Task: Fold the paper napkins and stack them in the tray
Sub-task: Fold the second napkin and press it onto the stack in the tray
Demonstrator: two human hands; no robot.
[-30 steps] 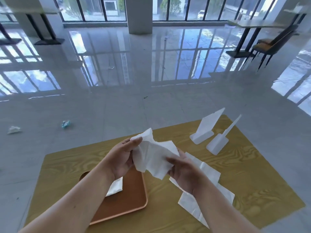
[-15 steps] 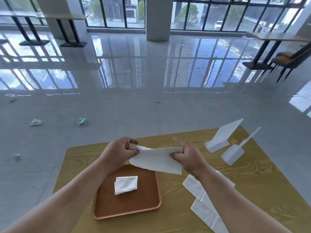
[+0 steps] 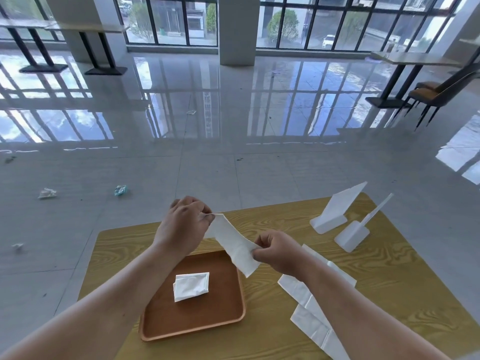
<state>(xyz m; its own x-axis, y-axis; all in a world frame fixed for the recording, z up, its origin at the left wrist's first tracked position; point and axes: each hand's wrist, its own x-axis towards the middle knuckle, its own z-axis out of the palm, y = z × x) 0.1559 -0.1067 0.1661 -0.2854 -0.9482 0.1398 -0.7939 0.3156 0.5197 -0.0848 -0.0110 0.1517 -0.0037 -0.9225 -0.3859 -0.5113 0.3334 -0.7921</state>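
The paper napkin (image 3: 233, 242) hangs stretched above the worktop (image 3: 389, 276), its long axis slanting from the left hand (image 3: 181, 227), pinching the far end, to the right hand (image 3: 278, 253), pinching the near end just over the tray (image 3: 235, 307), nearer the folded napkin (image 3: 191, 285).
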